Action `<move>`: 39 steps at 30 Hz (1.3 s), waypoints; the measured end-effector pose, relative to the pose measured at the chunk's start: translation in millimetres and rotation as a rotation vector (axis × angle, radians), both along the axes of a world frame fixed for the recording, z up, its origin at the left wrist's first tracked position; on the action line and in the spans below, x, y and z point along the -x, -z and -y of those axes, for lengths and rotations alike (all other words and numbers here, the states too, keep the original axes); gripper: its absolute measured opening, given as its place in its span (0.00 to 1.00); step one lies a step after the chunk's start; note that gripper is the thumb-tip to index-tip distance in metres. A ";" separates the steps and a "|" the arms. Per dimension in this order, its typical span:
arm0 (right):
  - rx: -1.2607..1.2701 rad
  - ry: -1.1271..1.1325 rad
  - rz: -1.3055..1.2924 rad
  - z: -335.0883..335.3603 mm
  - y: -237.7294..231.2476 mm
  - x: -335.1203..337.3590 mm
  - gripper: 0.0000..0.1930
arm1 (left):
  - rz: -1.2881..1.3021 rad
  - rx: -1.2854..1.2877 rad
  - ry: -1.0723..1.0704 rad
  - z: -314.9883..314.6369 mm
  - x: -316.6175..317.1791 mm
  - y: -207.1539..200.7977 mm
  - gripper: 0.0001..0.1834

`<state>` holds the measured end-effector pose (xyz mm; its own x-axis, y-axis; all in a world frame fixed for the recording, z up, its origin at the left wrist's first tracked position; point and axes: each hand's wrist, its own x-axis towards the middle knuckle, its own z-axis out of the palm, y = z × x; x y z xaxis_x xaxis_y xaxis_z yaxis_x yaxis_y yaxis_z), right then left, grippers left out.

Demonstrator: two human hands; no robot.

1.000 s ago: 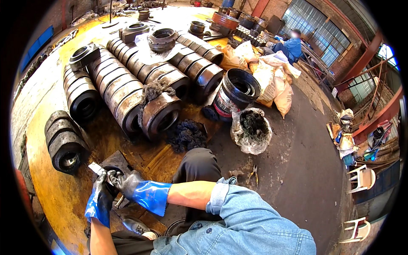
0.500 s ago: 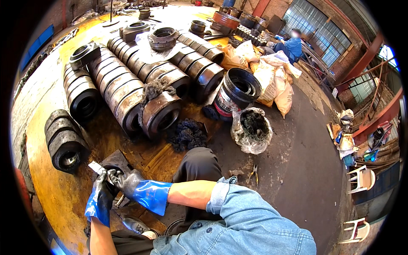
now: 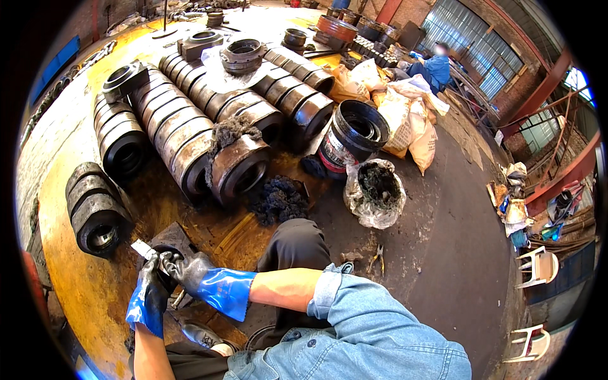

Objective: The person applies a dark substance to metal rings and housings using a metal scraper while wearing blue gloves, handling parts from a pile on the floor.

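Blue gloves with blackened fingers cover both hands, which meet at the lower left. My left hand (image 3: pixel 151 288) is closed around a flat, pale strip (image 3: pixel 143 248) whose end juts out past the fingers; its kind is unclear. The fingers of my right hand (image 3: pixel 190 269) are bent and pressed against the same strip, beside the left fingers. Just behind the hands lies a dark, greasy metal block (image 3: pixel 172 237), partly hidden by them. A short metal rod (image 3: pixel 179 299) shows below the right glove.
Rows of heavy steel rings (image 3: pixel 174 130) stand beyond the hands, with a shorter stack (image 3: pixel 96 206) nearer left. Dark fibre waste (image 3: pixel 278 201), a black bucket (image 3: pixel 345 142), a plastic-lined tub (image 3: pixel 377 196), pliers (image 3: pixel 377 259) and sacks (image 3: pixel 399 123) lie rightward. Another person (image 3: pixel 435 68) sits far back.
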<state>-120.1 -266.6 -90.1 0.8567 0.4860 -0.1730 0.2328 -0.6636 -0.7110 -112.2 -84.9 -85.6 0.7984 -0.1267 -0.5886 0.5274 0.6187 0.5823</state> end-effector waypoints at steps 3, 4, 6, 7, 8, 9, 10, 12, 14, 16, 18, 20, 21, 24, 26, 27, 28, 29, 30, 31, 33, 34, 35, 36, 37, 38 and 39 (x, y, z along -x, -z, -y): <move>0.004 0.002 -0.001 1.4 0.3 -0.7 0.19 | -0.024 -0.018 -0.018 4.2 0.8 -5.6 0.12; 0.002 0.002 -0.002 2.0 0.2 -0.4 0.19 | -0.030 -0.021 -0.026 4.5 1.0 -6.6 0.12; 0.001 -0.001 -0.002 1.5 -0.1 -0.6 0.19 | -0.026 -0.021 -0.028 3.4 0.4 -4.4 0.12; 0.002 -0.004 -0.001 1.5 -0.5 -1.0 0.19 | -0.025 -0.020 -0.029 2.7 0.3 -3.4 0.12; 0.003 -0.004 -0.001 1.3 -0.6 -0.7 0.19 | -0.019 -0.018 -0.022 2.1 0.5 -2.9 0.12; 0.005 -0.005 -0.003 1.6 -0.8 -0.8 0.19 | -0.014 -0.014 -0.015 1.9 0.7 -2.2 0.12; 0.006 -0.004 -0.003 2.3 -0.6 -1.2 0.19 | -0.009 -0.010 -0.008 2.0 0.7 -1.6 0.12; 0.006 -0.005 -0.003 2.6 0.0 -1.3 0.19 | -0.016 -0.014 -0.002 1.7 0.6 -1.9 0.13; -0.001 -0.007 -0.002 2.2 0.2 -1.6 0.19 | -0.021 -0.012 -0.003 0.2 0.5 -1.8 0.13; 0.003 -0.010 -0.004 2.3 -0.3 -2.0 0.19 | -0.025 0.011 -0.008 -3.4 0.0 2.6 0.15; 0.003 -0.012 -0.005 1.9 -0.6 -2.3 0.19 | -0.018 0.024 -0.007 -7.1 -1.1 11.0 0.16; 0.004 -0.013 -0.006 1.8 -0.5 -2.1 0.19 | -0.013 0.030 -0.012 -9.2 -2.3 17.5 0.16; 0.008 -0.012 -0.007 2.1 -0.2 -1.9 0.19 | -0.013 0.030 -0.016 -9.2 -2.8 19.8 0.16; 0.009 -0.013 -0.012 2.3 0.3 -2.5 0.19 | -0.020 0.024 -0.009 -9.3 -3.0 20.6 0.17; 0.010 -0.016 -0.013 1.0 0.3 -2.4 0.19 | -0.032 0.015 -0.004 -8.9 -2.9 18.0 0.16; 0.011 -0.018 -0.015 0.4 0.2 -2.6 0.19 | -0.039 0.010 -0.004 -7.9 -3.1 16.0 0.16; 0.012 -0.019 -0.016 0.0 0.1 -2.7 0.19 | -0.046 0.005 -0.003 -6.6 -3.3 13.7 0.16; 0.012 -0.020 -0.015 -0.5 -0.1 -2.9 0.19 | -0.061 0.020 -0.020 -4.5 -4.2 11.1 0.16; 0.013 -0.020 -0.016 -1.3 -0.3 -2.7 0.19 | -0.075 0.035 -0.037 -1.6 -5.4 8.4 0.16; 0.016 -0.018 -0.019 -0.9 -0.4 -3.2 0.19 | -0.090 0.051 -0.053 0.2 -5.7 6.3 0.16; 0.020 -0.016 -0.022 -2.4 -1.0 -3.8 0.19 | -0.068 0.040 -0.028 0.4 -4.6 4.1 0.16; 0.020 -0.019 -0.024 -3.0 -1.6 -4.2 0.19 | -0.057 0.033 -0.019 0.7 -3.3 0.0 0.16; 0.022 -0.020 -0.025 -3.9 -2.3 -5.6 0.19 | -0.052 0.029 -0.027 2.9 -0.7 -5.4 0.15; 0.028 -0.021 -0.027 -4.0 -2.8 -5.9 0.19 | -0.049 0.028 -0.034 9.9 3.3 -16.5 0.15; 0.031 -0.021 -0.031 -3.8 -3.3 -6.8 0.19 | -0.045 0.026 -0.041 12.9 5.9 -22.0 0.15; 0.041 -0.020 -0.033 -3.3 -3.6 -8.1 0.19 | 0.034 -0.035 0.022 8.1 7.9 -18.2 0.15; 0.051 -0.017 -0.039 -3.1 -5.3 -9.1 0.19 | 0.114 -0.095 0.085 3.6 10.7 -17.3 0.15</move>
<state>-111.0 -263.5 -84.9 0.8407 0.4898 -0.2309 0.2173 -0.6957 -0.6847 -123.0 -88.5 -68.2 0.8496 -0.1449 -0.5072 0.5027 0.5137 0.6952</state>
